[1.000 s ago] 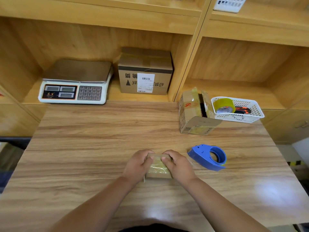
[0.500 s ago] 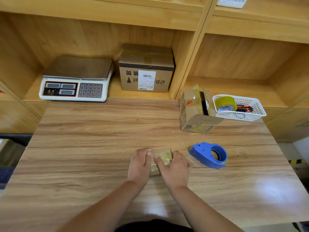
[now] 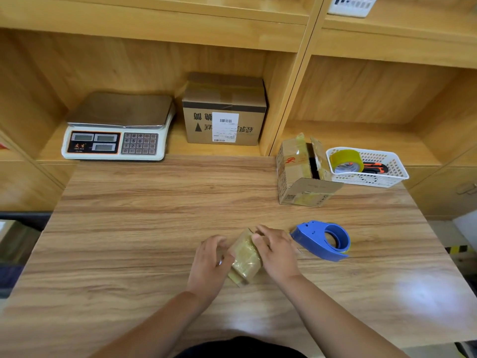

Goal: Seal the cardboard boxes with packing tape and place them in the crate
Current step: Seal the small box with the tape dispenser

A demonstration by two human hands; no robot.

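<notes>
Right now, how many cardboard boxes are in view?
3: small taped box in left hand and right hand; open box beside basket; labelled box beside scale. More may be hidden.

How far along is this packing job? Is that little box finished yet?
The small box already looks wrapped in glossy tape, and the blue tape dispenser is set down beside it. In hand: the left hand and right hand hold that box, tilted, on the table. Left: the second box at the back has an open top, and no crate is in view.
</notes>
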